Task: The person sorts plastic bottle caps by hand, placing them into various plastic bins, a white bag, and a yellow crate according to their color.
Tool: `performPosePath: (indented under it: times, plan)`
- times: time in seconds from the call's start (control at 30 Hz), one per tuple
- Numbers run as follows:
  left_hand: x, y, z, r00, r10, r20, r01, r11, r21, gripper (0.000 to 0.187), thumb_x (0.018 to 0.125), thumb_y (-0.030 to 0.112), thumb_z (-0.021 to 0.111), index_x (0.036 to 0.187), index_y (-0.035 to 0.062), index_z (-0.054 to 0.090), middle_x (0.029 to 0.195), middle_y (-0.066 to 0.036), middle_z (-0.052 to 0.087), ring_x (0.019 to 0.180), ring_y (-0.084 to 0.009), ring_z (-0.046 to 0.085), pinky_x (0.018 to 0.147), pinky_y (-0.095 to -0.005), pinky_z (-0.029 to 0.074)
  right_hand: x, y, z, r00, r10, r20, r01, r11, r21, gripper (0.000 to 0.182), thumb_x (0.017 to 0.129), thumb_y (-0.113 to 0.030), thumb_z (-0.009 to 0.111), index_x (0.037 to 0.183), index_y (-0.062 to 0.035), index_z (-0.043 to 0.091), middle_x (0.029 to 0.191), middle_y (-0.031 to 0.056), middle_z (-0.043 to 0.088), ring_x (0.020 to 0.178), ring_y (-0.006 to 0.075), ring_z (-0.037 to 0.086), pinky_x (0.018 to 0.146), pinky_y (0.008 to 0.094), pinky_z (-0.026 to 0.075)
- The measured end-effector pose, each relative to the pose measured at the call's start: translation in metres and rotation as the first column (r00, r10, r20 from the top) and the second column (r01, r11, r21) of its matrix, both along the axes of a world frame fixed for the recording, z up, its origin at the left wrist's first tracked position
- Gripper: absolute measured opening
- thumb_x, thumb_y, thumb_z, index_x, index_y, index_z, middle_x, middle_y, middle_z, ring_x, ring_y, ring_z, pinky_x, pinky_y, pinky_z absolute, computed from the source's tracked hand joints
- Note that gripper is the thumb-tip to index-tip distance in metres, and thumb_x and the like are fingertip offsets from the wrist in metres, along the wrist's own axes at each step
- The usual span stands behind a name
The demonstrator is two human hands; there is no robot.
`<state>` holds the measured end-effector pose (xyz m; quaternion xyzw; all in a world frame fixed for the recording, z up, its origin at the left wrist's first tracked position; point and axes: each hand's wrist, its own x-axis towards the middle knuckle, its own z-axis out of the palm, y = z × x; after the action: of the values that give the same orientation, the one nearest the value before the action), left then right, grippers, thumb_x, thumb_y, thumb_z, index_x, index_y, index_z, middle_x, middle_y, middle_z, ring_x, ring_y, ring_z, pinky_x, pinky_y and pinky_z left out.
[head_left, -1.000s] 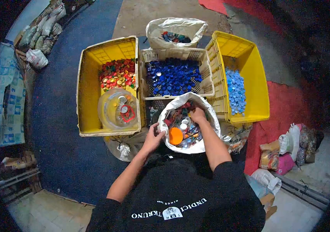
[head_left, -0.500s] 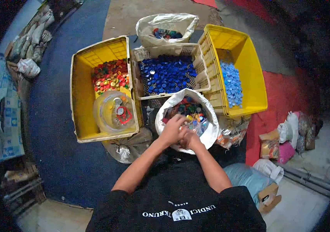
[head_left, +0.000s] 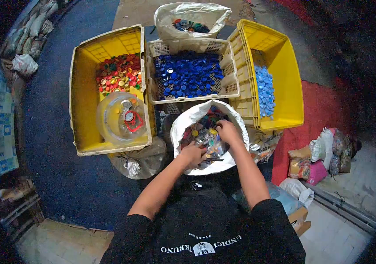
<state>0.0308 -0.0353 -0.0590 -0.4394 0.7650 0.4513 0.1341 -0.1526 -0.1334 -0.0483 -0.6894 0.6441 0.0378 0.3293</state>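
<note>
A white sack (head_left: 180,128) with a rolled-down rim stands in front of me, filled with mixed bottle caps (head_left: 210,118) and bits of clear plastic. My left hand (head_left: 191,155) rests on the near left of this pile, its thumb and fingers apart and the fingertips partly hidden among the pieces. On the sack's right side, my right hand (head_left: 228,133) reaches in over the rim. Its fingers are pinched at a small yellow bottle cap (head_left: 218,128). A dark thin stick lies on the pile near the front rim.
Left of the sack, a yellow crate (head_left: 79,92) holds red, green and yellow caps and a big clear plastic jug (head_left: 114,119). A white basket (head_left: 234,72) contains dark blue caps; a yellow crate (head_left: 291,97) on the right has light blue ones. Another white sack (head_left: 164,20) stands behind.
My hands were together over the middle of the sack and have moved apart, left hand to the near left, right hand to the far right. The view has shifted slightly.
</note>
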Motion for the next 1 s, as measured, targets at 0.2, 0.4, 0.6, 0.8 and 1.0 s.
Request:
performPosePath:
  times: [0.2,0.4,0.6,0.8,1.0]
  plan:
    - [0.008,0.026,-0.010,0.951,0.233,-0.205,-0.237,0.972,0.005,0.042,0.094,0.032,0.045,0.132,0.0158,0.050,0.137,-0.016,0.045,0.124,-0.0382,0.043,0.103,-0.0452,0.038,0.030,-0.010,-0.031,0.953,0.013,-0.302,0.053,0.977,0.208,0.039,0.078,-0.032,0.065,0.106,-0.0042,0.066,0.107,0.0209,0.064,0.100,0.0347,0.062,0.088,0.0441,0.049]
    - [0.006,0.029,-0.037,0.890,0.297,-0.346,-0.314,0.949,0.007,0.043,0.094,0.034,0.046,0.127,0.0088,0.055,0.138,-0.021,0.043,0.120,-0.0389,0.048,0.101,-0.0428,0.038,0.025,0.003,-0.043,0.965,-0.049,-0.257,0.082,0.989,0.120,0.032,0.075,-0.022,0.065,0.099,-0.0020,0.066,0.102,0.0219,0.065,0.097,0.0368,0.062,0.086,0.0438,0.049]
    - [0.016,0.015,-0.010,0.883,0.363,-0.297,-0.341,0.932,0.125,0.048,0.093,0.039,0.047,0.129,0.0078,0.053,0.134,-0.022,0.047,0.119,-0.0391,0.048,0.100,-0.0437,0.039,0.016,0.016,-0.069,0.986,-0.165,-0.015,0.165,0.986,-0.016,0.035,0.074,-0.023,0.068,0.103,-0.0027,0.064,0.102,0.0238,0.063,0.097,0.0395,0.060,0.085,0.0452,0.048]
    - [0.014,0.000,0.025,0.893,0.336,-0.300,-0.396,0.902,-0.170,0.039,0.088,0.029,0.057,0.123,0.0124,0.056,0.121,-0.016,0.057,0.107,-0.0329,0.057,0.092,-0.0410,0.046,0.000,0.039,-0.006,0.948,-0.274,0.160,0.313,0.892,-0.327,0.042,0.076,-0.019,0.070,0.114,-0.0058,0.058,0.097,0.0196,0.065,0.084,0.0359,0.064,0.079,0.0420,0.052]
    - [-0.025,-0.074,0.001,0.973,0.211,-0.092,-0.230,0.855,-0.465,0.017,0.078,0.017,0.061,0.092,0.0103,0.067,0.093,-0.012,0.060,0.088,-0.0304,0.064,0.069,-0.0447,0.053,-0.016,0.088,0.054,0.318,-0.660,0.681,0.518,0.722,0.458,0.037,0.084,-0.020,0.070,0.111,0.0002,0.055,0.095,0.0074,0.060,0.076,0.0138,0.060,0.070,0.0274,0.052]
